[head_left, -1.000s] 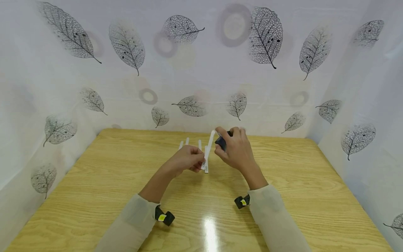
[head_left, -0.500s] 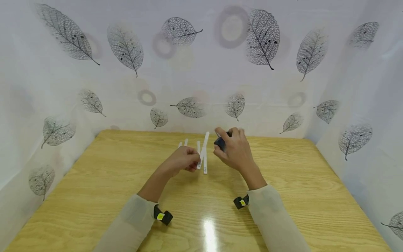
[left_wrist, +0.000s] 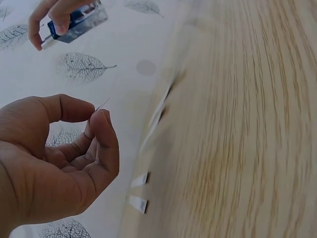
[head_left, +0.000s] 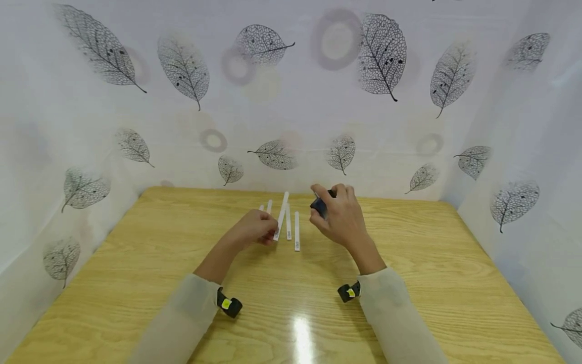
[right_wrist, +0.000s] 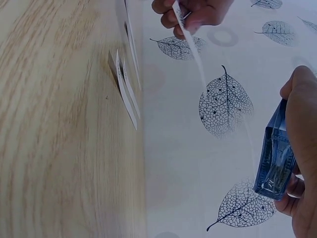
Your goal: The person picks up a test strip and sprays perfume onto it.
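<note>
My left hand (head_left: 251, 228) pinches a narrow white paper test strip (head_left: 282, 212) between thumb and forefinger. The strip leans up and away, with small print at its near end. In the left wrist view it shows nearly edge-on at the fingertips. To the right, my right hand (head_left: 341, 215) grips a blue glass spray bottle (right_wrist: 275, 158), its forefinger at the nozzle end. That bottle is raised and tilted, apart from the strip. Beneath the hands, other paper strips (head_left: 297, 231) lie on the table; a few at the left are partly hidden behind my left hand.
The wooden table (head_left: 409, 283) ends at a pale curtain (head_left: 295, 116) printed with leaves, close behind both hands. Curtain also hangs along the left and right sides. Each wrist wears a black camera (head_left: 229, 306).
My left hand has moved left with the pinched strip, away from the bottle. The strip's tip no longer lies near the nozzle. The right hand has stayed about where it was.
</note>
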A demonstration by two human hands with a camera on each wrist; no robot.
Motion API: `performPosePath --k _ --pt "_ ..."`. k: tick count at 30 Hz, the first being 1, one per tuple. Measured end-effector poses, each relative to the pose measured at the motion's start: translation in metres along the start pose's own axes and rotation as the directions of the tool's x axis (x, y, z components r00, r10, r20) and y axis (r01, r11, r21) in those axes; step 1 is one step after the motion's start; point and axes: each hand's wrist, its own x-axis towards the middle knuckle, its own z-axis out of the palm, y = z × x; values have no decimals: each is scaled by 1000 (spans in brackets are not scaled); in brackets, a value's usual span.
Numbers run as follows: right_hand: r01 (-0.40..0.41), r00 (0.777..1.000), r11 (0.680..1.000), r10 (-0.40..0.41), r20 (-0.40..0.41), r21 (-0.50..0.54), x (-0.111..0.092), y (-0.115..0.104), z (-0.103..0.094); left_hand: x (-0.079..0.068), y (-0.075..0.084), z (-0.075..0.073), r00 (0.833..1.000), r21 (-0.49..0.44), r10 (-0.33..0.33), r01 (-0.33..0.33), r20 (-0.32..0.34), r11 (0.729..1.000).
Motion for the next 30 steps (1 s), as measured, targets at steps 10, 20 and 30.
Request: performPosePath --k 10,20,30 --pt "-13 1000 1000 13 5 3 -1 0 -1 10 -6 -7 999 130 -13 17 -32 991" --pt "-25 1000 1000 25 11 6 -1 1 -2 15 -12 -9 998 195 -40 50 -53 980" --pt "-4 1000 1000 4 -2 17 0 3 -2 17 -12 -6 993 199 -69 86 -92 976"
